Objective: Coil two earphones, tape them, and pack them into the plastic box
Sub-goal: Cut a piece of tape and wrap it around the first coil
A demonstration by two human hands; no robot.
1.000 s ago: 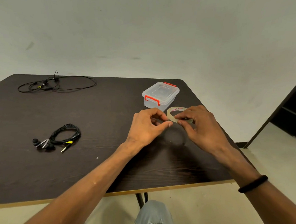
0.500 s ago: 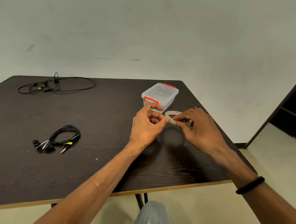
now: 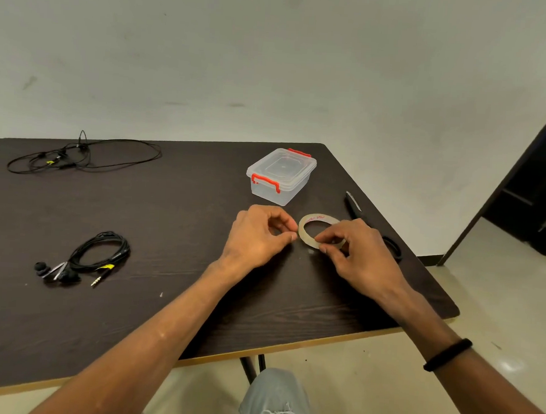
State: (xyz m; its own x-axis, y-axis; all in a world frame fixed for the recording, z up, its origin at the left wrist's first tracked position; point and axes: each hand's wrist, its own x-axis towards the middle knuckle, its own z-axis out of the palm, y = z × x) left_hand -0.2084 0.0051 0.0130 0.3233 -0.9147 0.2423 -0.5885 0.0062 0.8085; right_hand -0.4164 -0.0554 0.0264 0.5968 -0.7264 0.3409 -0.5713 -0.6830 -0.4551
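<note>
A roll of clear tape (image 3: pixel 305 229) is held just above the dark table (image 3: pixel 175 220), right of centre. My right hand (image 3: pixel 356 255) pinches its near rim. My left hand (image 3: pixel 257 234) has thumb and forefinger pinched together at the roll's left edge, apparently on the tape's end. A coiled black earphone (image 3: pixel 98 253) lies at the left, its buds and plug sticking out. A second earphone (image 3: pixel 76 158) lies loose and uncoiled at the far left corner. The clear plastic box (image 3: pixel 281 175) with red latches stands shut behind my hands.
Black scissors (image 3: pixel 356 208) lie along the table's right edge, their handles partly hidden behind my right hand. The table's front edge runs close to my knee (image 3: pixel 272 399). A dark doorway (image 3: pixel 542 178) opens at the right.
Both hands with the tape roll have dropped a little toward me and away from the box. The scissors behind my right hand have come into view.
</note>
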